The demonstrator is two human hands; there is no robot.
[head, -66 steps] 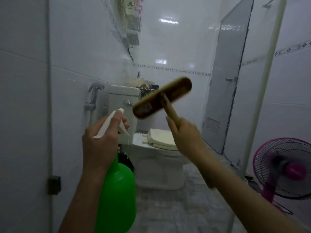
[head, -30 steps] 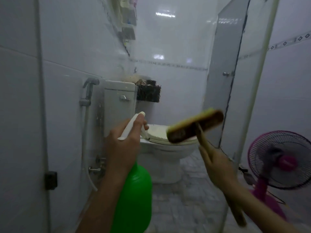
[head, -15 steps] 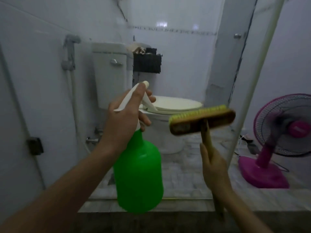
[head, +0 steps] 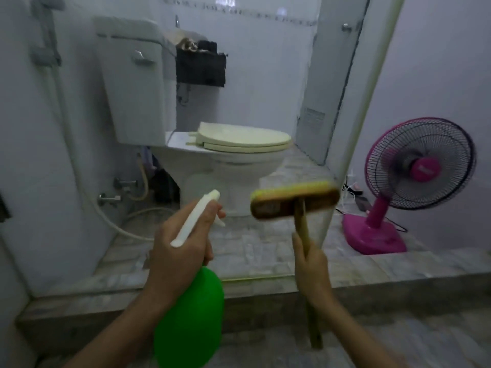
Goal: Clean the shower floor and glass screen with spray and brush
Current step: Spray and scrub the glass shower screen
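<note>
My left hand [head: 180, 256] grips the white trigger head of a green spray bottle [head: 190, 317], its nozzle pointing up and away toward the glass screen [head: 265, 83]. My right hand [head: 312, 269] holds the wooden handle of a scrub brush [head: 293, 201]; the brush head is raised crosswise, bristles up, close to the glass near its pale edge post [head: 364, 115]. The grey stone shower floor [head: 265, 248] lies beyond a raised step in front of me.
Behind the glass stand a white toilet [head: 228, 160] with its cistern, a bidet hose [head: 111, 216] at the left wall and a dark basket [head: 200, 65]. A pink fan [head: 414, 171] stands on the floor at the right, with cables beside it.
The view has tilted down from the wall to the floor and step. Both hands have lowered; the brush has dropped from high and tilted to level beside the spray bottle.
</note>
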